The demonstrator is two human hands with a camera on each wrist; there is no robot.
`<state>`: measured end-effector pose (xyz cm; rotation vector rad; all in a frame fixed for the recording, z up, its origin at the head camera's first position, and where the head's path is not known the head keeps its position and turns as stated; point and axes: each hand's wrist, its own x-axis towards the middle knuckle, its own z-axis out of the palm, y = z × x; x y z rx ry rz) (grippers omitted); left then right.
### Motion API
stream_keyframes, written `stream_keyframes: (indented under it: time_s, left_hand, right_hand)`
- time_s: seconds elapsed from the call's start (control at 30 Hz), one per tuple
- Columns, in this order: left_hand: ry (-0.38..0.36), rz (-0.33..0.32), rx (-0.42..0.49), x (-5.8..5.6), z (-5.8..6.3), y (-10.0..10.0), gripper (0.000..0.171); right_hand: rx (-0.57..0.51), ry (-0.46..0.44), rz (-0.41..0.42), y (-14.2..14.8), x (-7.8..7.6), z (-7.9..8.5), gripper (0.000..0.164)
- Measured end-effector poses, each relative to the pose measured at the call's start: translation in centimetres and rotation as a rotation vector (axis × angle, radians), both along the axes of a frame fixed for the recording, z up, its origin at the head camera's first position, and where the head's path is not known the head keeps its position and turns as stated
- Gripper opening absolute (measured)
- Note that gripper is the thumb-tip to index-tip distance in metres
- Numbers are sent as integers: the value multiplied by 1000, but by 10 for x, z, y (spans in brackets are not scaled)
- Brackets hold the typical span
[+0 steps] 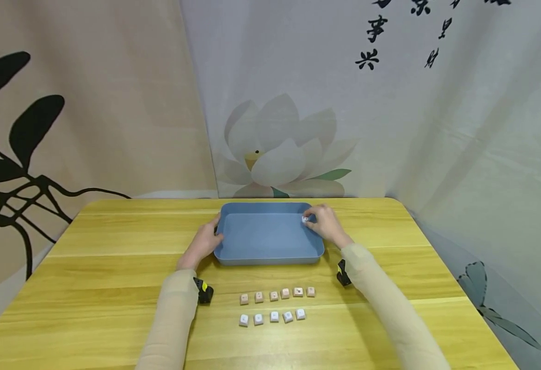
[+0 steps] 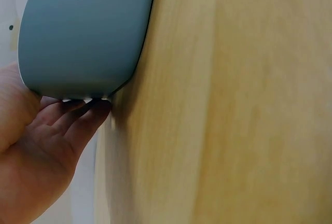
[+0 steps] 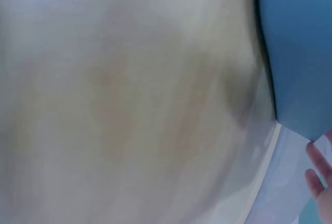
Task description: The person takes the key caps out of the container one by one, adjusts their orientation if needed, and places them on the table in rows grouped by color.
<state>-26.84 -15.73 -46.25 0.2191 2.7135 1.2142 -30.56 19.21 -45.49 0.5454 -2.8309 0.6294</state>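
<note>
A shallow blue tray [image 1: 263, 236] sits toward the back of the table. At its left end my left hand [image 1: 203, 242] grips the side, thumb at the rim and fingers against the outer wall, as the left wrist view shows with the tray wall [image 2: 85, 37] above the fingers [image 2: 85, 125]. Over the tray's right end, my right hand [image 1: 327, 224] pinches a small white keycap [image 1: 304, 219] with a dark mark. In the right wrist view only a few fingers [image 3: 319, 162] appear beside the tray corner [image 3: 298, 79]; the keycap is hidden there.
In front of the tray, several keycaps lie in two rows: a pinkish back row [image 1: 274, 296] and a white front row [image 1: 274, 316]. The wooden table [image 1: 113, 288] ends at a printed curtain [image 1: 288, 77] behind the tray.
</note>
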Motion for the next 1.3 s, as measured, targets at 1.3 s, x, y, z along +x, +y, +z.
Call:
stream_keyframes:
  time_s: [1.3]
  left_hand:
    - [-13, 5, -9, 1, 2, 2, 71]
  right_hand:
    - [-498, -199, 268, 0, 122, 30, 29]
